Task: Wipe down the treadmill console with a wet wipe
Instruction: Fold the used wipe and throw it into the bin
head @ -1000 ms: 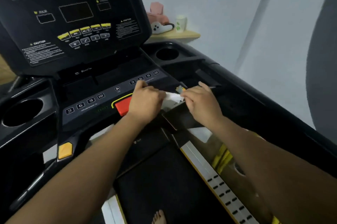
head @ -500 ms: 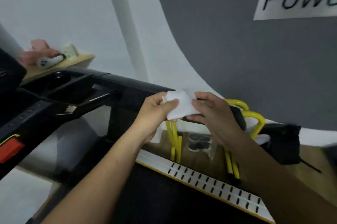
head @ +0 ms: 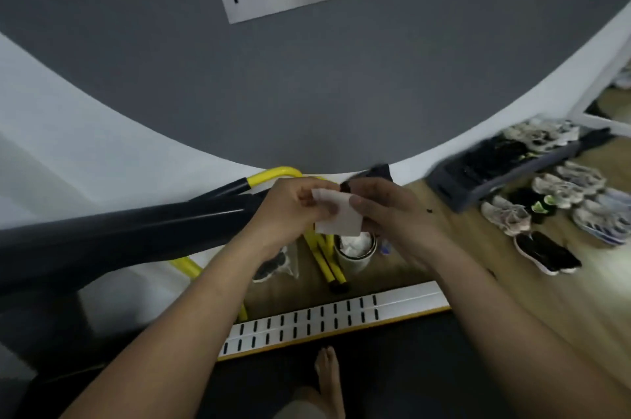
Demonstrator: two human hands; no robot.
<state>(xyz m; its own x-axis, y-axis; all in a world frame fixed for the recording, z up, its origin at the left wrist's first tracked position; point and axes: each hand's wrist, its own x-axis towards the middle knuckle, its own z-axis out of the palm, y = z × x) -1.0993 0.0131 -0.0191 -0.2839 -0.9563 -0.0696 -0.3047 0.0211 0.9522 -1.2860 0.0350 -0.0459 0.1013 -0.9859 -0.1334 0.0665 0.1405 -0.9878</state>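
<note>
A white wet wipe (head: pixel 339 217) is pinched between both hands in mid-air at the centre of the view. My left hand (head: pixel 290 210) grips its left edge and my right hand (head: pixel 386 210) grips its right edge. The treadmill console is out of view; only the black side handrail (head: pixel 119 234) of the treadmill shows at the left. Directly below the hands, on the floor, stands a small white bin (head: pixel 355 251) with crumpled white material inside.
The treadmill's white slotted side rail (head: pixel 327 319) runs below my arms, and my bare foot (head: pixel 327 371) rests on the dark belt. A yellow metal frame (head: pixel 324 258) stands beside the bin. Several shoes (head: pixel 553 207) and a grey shoe rack (head: pixel 512 162) lie at right.
My head has turned right, away from the console toward the wall and floor. Both hands have carried the wipe from the console to above the bin.
</note>
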